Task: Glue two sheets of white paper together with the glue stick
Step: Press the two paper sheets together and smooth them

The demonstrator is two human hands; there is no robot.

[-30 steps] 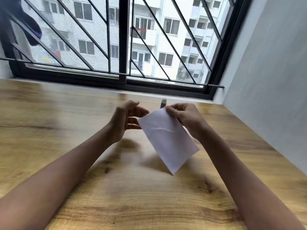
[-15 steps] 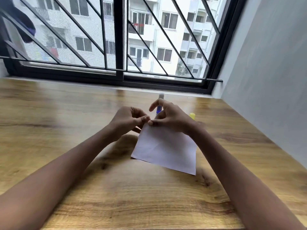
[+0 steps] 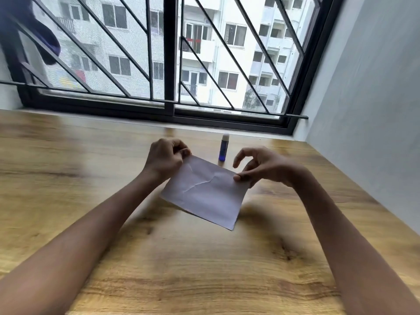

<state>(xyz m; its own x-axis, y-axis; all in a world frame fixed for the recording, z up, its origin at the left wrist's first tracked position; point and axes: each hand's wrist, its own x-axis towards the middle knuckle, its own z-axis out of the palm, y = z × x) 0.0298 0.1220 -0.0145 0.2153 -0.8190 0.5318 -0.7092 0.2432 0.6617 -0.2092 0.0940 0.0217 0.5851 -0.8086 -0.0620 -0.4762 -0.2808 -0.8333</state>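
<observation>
Left grip (image 3: 168, 159) and right grip (image 3: 261, 169) pinch paper (image 3: 204, 194) corners; glue stick (image 3: 223, 147) upright just beyond far edge, nearer right

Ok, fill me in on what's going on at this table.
A person is holding a creased piece of white paper with both hands, tilted just above a wooden table. The left hand pinches its far left corner and the right hand pinches its right corner. Whether it is one sheet or two pressed together cannot be told. The glue stick stands upright on the table beyond the paper, with neither hand touching it.
</observation>
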